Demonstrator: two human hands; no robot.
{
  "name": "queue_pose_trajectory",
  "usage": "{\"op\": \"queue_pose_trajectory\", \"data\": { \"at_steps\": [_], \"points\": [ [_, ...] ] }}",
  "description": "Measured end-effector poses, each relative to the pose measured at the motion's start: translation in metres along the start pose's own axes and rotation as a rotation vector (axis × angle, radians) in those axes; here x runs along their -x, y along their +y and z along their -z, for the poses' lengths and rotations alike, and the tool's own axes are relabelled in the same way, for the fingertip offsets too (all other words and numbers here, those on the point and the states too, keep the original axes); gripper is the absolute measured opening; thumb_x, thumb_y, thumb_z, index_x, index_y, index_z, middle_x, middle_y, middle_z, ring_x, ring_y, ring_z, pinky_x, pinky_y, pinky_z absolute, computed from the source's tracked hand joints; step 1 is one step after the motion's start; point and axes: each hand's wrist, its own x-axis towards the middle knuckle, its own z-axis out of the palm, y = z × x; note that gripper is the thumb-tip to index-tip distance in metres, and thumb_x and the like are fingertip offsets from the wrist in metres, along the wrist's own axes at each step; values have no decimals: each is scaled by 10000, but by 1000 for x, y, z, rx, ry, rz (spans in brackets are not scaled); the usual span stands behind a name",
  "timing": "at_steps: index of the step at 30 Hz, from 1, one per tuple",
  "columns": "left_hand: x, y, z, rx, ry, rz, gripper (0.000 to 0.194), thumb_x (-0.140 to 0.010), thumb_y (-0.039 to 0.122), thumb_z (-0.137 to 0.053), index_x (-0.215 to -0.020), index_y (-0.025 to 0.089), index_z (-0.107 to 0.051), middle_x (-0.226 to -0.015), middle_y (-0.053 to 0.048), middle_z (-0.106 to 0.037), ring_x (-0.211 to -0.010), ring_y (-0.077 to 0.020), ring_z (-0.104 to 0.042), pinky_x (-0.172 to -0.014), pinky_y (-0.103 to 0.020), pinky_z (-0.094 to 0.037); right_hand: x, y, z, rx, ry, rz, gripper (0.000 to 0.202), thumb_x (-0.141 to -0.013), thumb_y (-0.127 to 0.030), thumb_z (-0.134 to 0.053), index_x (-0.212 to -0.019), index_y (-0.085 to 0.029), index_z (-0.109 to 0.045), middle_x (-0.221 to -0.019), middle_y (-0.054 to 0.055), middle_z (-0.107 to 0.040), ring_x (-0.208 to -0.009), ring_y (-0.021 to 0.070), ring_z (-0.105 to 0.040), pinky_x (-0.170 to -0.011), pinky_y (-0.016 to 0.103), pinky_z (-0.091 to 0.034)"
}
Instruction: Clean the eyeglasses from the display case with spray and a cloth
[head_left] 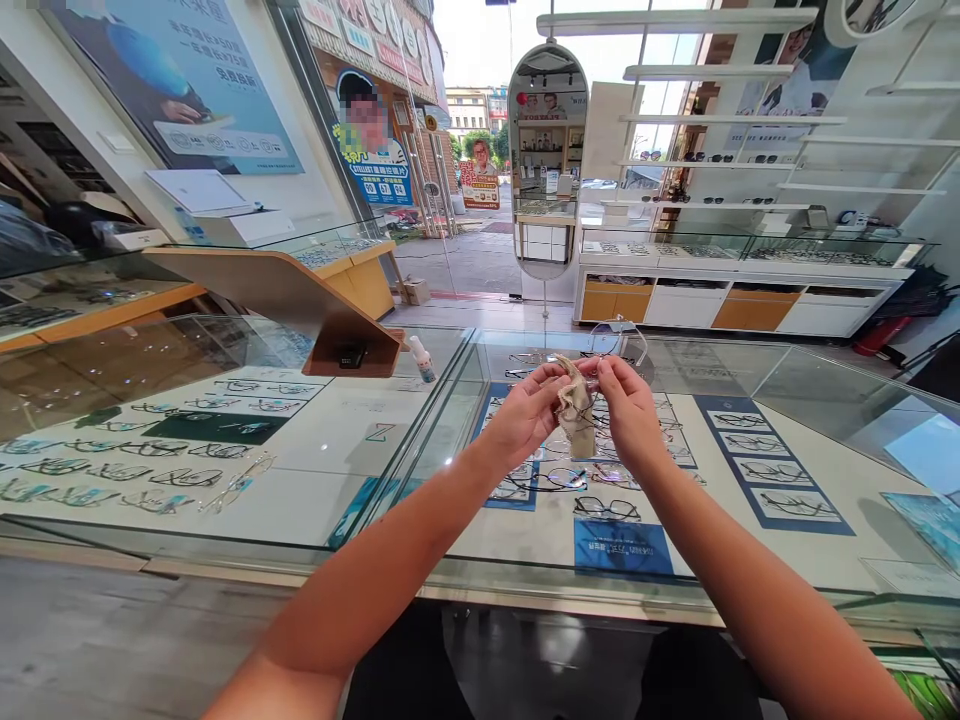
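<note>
Above the glass display counter (450, 578), my left hand (527, 412) is closed, pinching a crumpled beige cloth (577, 425) that hangs down between my hands. My right hand (628, 412) is closed too, its thumb and fingertips pinching a thin pair of eyeglasses (592, 384) against the cloth. Fingers and cloth hide most of that frame. Under the glass below my hands lie several rows of spectacles, among them a dark pair (606, 509) by a blue card (622, 548).
A small round tabletop mirror (643, 345) stands just beyond my hands. Left of them are a white spray bottle (421, 360) and a slanted wooden stand (352, 352). A tall oval mirror (550, 160) and white shelving cabinets (686, 303) stand across the aisle.
</note>
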Motion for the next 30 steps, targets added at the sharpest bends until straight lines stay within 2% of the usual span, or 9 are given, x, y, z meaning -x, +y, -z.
{"op": "queue_pose_trajectory", "data": {
  "at_steps": [6,10,14,21,26,30],
  "points": [
    [2,-1,-3,-63,17,18,564,-678,312,-1045,-1133,154,-751,-1003,-51,-784,-835,-135,-736,-784,-252,-599,5,-2,-6,11,-13,2,316,-1016,-577,-667,-933,-292,-776,-1090,33,-756,-1050,235,-668,-1003,393,-503],
    [3,-3,-2,-169,-52,65,660,-724,493,-1002,-1250,168,-772,-959,-50,-782,-743,-135,-719,-696,-254,-582,7,-6,-9,-13,-22,4,319,-1005,-586,-677,-930,-289,-766,-1091,39,-729,-1065,236,-666,-994,392,-517],
    [6,-2,-1,-304,-79,79,699,-773,622,-930,-1273,155,-783,-954,-66,-783,-803,-150,-730,-719,-244,-563,7,-7,-10,15,-9,7,343,-992,-608,-681,-931,-281,-767,-1115,53,-711,-1190,260,-656,-1046,413,-509],
    [11,0,-9,-291,-165,30,713,-747,522,-982,-1360,238,-753,-1149,-85,-793,-1057,-213,-745,-960,-314,-571,8,-7,-9,-6,-23,-8,339,-998,-607,-677,-930,-288,-769,-1146,55,-704,-1264,273,-649,-1150,445,-462],
    [13,-2,-11,-258,-122,22,713,-714,465,-1014,-1337,235,-753,-1118,-72,-779,-980,-186,-736,-894,-285,-574,8,-4,-9,-31,-38,-48,325,-1004,-606,-670,-957,-300,-770,-1189,52,-743,-1263,273,-655,-1145,439,-469],
    [14,-1,-11,-271,-129,23,702,-723,454,-1010,-1333,221,-750,-1029,-60,-768,-860,-163,-711,-799,-278,-567,8,-1,-9,-70,-47,-106,339,-990,-625,-682,-973,-296,-758,-1195,46,-770,-1136,262,-685,-1032,415,-524]
  ]
}}
